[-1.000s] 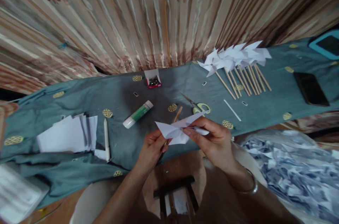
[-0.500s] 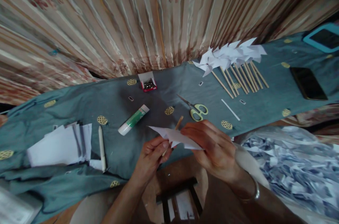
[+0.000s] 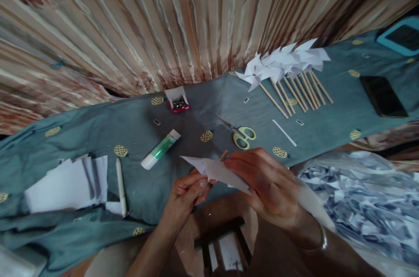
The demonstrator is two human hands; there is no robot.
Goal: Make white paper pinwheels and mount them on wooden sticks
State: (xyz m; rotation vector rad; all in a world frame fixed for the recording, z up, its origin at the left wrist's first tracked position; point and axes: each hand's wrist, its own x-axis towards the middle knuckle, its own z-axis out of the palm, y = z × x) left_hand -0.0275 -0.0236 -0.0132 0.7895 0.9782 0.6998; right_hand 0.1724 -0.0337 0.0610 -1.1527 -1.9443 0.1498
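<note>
A folded white paper pinwheel (image 3: 222,172) is between my hands, above the near edge of the cloth. The tip of a wooden stick (image 3: 224,155) pokes out behind it; the paper and my fingers hide most of its length. My left hand (image 3: 189,189) is closed, pinching the stick where it meets the paper's left side. My right hand (image 3: 266,181) curls over the paper's right side, fingertips behind and thumb below. Just beyond them lie scissors with yellow-green handles (image 3: 244,137).
A glue stick (image 3: 161,149), an open box of pins (image 3: 179,102), a white pen (image 3: 121,187) and paper sheets (image 3: 70,187) lie leftward. Finished pinwheels (image 3: 288,65), a paper strip (image 3: 284,133) and a phone (image 3: 383,96) are rightward. A bag of paper scraps (image 3: 363,207) stands right.
The pinwheel has turned in my hands, its right side tilting lower, and less of the stick shows. My view has shifted slightly. Both hands keep their grip.
</note>
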